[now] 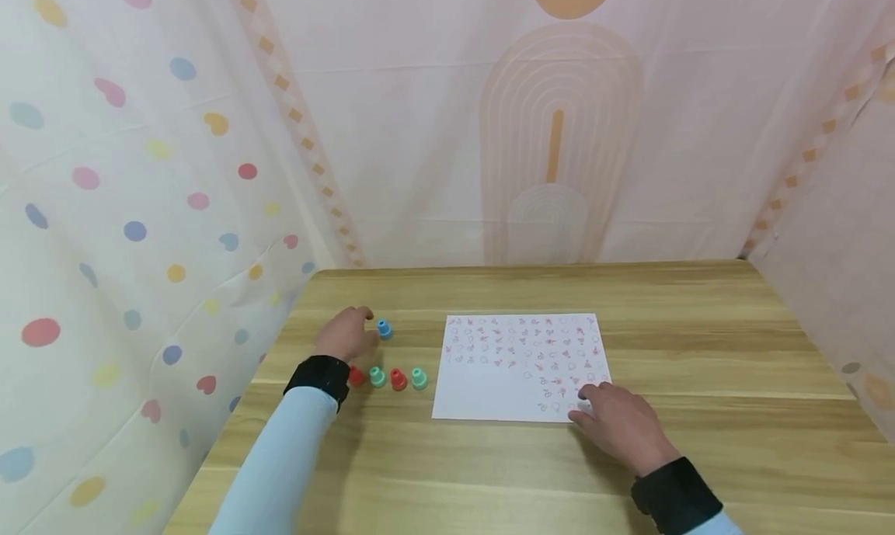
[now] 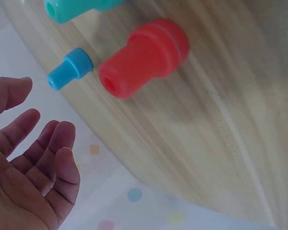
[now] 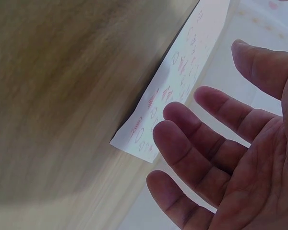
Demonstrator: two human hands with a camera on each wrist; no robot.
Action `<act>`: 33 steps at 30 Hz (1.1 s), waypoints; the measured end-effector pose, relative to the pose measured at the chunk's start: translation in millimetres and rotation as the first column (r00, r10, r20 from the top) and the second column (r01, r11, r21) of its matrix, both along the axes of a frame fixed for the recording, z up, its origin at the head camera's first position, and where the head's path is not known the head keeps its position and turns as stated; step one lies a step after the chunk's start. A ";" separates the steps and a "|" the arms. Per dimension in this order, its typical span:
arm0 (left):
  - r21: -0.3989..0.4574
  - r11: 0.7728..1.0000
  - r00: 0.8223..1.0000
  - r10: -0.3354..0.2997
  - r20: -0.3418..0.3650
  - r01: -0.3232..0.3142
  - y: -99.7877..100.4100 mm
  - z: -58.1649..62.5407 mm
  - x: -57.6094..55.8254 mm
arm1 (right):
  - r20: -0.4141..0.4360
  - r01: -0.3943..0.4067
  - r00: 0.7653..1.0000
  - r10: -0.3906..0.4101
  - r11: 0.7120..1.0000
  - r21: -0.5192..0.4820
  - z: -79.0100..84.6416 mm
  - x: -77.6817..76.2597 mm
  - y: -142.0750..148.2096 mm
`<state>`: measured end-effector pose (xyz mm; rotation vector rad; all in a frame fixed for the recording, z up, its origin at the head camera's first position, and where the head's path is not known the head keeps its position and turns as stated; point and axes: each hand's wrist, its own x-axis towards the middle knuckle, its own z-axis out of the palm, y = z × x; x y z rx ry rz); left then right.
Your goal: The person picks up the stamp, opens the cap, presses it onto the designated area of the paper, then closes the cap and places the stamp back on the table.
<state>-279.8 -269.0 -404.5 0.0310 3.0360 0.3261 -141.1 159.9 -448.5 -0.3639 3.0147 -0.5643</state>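
Observation:
My left hand (image 1: 345, 334) is just left of a small blue stamp (image 1: 384, 329), fingers loosely bent, nothing in them. In the left wrist view, a gap shows between the fingertips and the blue stamp (image 2: 70, 68). Nearer me stand a red stamp (image 1: 356, 376), partly behind the wristband, a green stamp (image 1: 377, 377), another red stamp (image 1: 398, 379) and another green stamp (image 1: 419, 378). A white sheet (image 1: 482, 393) with rows of small red and faint prints lies to their right. Over its near right corner, my right hand (image 1: 625, 426) hovers with relaxed, slightly bent fingers, holding nothing.
A wood-grain table (image 1: 503, 473) bears the sheet and stamps. Behind it hangs a pale curtain (image 1: 419, 131) with arch patterns, and a dotted curtain (image 1: 147, 286) runs along the left edge. Both wrists wear black bands (image 1: 677, 495).

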 end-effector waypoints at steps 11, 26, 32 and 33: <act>-0.129 0.991 1.000 -0.016 -0.001 0.016 13.2 -8.4 -20.4 | 0.042 0.019 0.999 -0.020 1.000 0.010 -0.6 -0.3 1.0; -0.180 0.982 0.998 -0.052 0.027 0.056 30.4 -7.1 -24.8 | 0.032 0.031 0.999 -0.031 1.000 0.006 -1.1 0.7 3.2; -0.171 0.982 0.997 -0.080 0.020 0.082 29.4 -13.9 -29.6 | 0.021 0.038 0.999 -0.038 0.999 -0.002 -2.0 2.5 4.3; -0.170 0.982 0.996 -0.085 0.020 0.087 29.2 -15.7 -30.7 | 0.020 0.039 0.999 -0.039 0.999 -0.001 -2.1 2.7 4.4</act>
